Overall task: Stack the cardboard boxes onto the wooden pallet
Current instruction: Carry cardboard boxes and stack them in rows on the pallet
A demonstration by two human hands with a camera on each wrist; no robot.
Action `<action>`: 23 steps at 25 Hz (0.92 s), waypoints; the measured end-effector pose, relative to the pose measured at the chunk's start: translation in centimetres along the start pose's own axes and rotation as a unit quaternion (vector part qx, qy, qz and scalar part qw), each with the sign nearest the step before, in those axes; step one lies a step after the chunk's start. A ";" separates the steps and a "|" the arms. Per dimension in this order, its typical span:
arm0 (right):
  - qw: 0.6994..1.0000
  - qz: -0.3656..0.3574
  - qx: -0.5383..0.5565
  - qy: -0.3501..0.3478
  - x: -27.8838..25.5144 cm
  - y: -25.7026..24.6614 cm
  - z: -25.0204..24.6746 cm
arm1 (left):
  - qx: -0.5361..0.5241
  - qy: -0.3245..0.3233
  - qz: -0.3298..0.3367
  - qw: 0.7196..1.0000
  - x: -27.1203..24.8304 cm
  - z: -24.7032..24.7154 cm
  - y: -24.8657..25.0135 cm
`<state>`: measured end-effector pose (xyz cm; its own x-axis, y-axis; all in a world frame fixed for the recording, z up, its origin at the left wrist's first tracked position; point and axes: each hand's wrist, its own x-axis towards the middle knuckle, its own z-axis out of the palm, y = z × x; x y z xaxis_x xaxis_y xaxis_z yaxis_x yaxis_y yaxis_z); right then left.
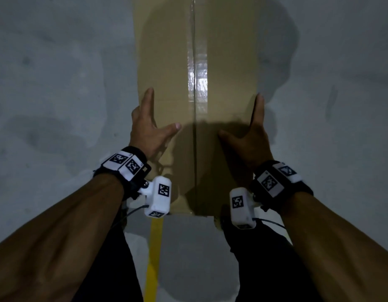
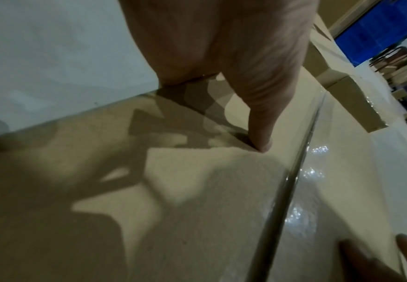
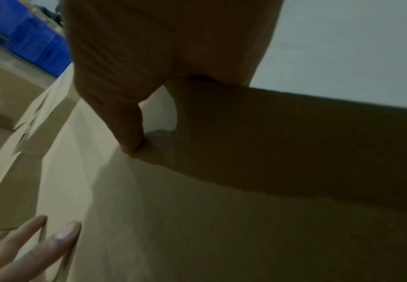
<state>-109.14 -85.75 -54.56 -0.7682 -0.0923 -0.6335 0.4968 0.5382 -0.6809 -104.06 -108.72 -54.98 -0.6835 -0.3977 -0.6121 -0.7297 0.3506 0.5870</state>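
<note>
Both left hand (image 1: 145,127) and right hand (image 1: 251,134) press straight-fingered on the stiff, likely unwieldy cardboard box (image 1: 166,62), best clamped at its sides.

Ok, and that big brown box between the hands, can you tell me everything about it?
The cardboard box is long, plain brown and shut. Its top flaps meet in a middle seam sealed with shiny clear tape. It stretches away from the person, above the grey floor. The left hand presses its left side and the right hand its right side, each thumb lying on top. Shadows fall across it. What is underneath cannot be seen.
</note>
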 end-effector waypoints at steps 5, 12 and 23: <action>0.999 -0.015 -0.039 0.001 -1.5 -2.4 -0.7 | 0.002 0.022 0.004 1.000 -1.2 -1.7 1.7; 1.000 -0.020 -0.017 0.011 -8.1 -11.8 -2.6 | -0.012 0.047 0.040 0.998 -6.7 -10.9 7.8; 0.986 -0.130 0.066 0.078 -28.3 -32.0 -0.5 | 0.026 0.120 0.112 0.986 -23.1 -34.3 17.1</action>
<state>-103.50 -99.99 -14.67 -0.9244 -0.0774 -0.3735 0.3147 0.3987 -0.8614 -100.10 -122.68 -12.66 -0.8076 -0.4930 -0.3238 -0.5660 0.4934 0.6605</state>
